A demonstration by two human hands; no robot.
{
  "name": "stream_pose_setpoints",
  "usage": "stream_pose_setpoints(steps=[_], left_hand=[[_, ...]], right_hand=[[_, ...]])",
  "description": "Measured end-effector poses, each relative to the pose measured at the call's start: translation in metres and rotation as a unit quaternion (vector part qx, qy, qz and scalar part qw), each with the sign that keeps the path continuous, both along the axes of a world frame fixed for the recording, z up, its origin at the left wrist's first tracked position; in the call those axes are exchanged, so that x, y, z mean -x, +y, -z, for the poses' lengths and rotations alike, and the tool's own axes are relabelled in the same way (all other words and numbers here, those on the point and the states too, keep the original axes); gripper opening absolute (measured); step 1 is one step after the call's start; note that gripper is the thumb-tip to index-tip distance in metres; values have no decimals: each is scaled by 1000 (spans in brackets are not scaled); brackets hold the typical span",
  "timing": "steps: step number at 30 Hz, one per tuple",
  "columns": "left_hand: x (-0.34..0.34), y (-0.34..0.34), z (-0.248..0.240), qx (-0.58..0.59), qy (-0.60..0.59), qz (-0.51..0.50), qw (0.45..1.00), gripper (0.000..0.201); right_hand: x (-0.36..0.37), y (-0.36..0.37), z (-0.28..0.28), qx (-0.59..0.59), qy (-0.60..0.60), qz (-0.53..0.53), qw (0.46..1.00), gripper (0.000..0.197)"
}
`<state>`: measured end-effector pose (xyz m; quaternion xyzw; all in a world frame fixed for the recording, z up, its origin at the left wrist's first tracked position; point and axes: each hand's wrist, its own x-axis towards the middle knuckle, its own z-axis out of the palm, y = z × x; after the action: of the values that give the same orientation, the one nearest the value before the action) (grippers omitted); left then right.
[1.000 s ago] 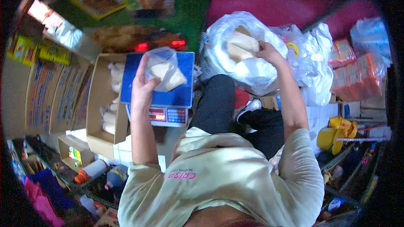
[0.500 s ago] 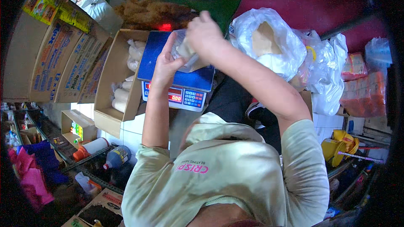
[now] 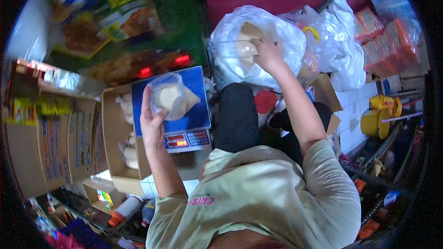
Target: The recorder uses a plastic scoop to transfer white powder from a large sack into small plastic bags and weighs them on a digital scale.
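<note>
My left hand holds a clear plastic bag at its left side, thumb toward me and fingers raised. Pale powdery or granular stuff shows in the bag's mouth. Bag and hand are over the blue platform of a digital scale; whether the bag rests on it I cannot tell. My right hand reaches into a large white plastic sack with pale contents. Its fingers are closed at a glossy, rounded, pale thing, too blurred to name.
Left of the scale stands a cardboard box with filled small bags. Flat cartons lean farther left. Past the sack lie plastic bags and orange-red packs. A yellow bucket is at the right.
My right hand has left the plastic bag and moved right into the white sack. My left hand stays with the bag, whose mouth now faces up. The view has shifted and turned.
</note>
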<state>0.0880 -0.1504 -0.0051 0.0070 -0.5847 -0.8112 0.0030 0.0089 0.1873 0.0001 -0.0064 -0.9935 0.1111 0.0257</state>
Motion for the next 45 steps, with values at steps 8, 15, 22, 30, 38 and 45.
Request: stream_pose_setpoints(steps=[8, 15, 22, 30, 38, 45], left_hand=[[16, 8, -13, 63, -55, -17, 996, 80], [16, 16, -20, 80, -101, -73, 989, 78], [19, 22, -16, 98, -101, -70, 988, 77], [1, 20, -23, 126, -73, -65, 987, 72], [-4, 13, -19, 49, -24, -11, 998, 73], [3, 8, -19, 3, -11, 12, 1000, 77]], right_hand=[[71, 93, 143, -42, -143, 193, 970, 30], [164, 63, 175, -74, -201, 217, 952, 31], [145, 76, 192, 67, -97, 173, 978, 31], [62, 94, 151, 165, -130, 114, 971, 39], [29, 115, 80, 281, -139, 38, 949, 47], [12, 79, 10, 256, -148, -17, 955, 39]])
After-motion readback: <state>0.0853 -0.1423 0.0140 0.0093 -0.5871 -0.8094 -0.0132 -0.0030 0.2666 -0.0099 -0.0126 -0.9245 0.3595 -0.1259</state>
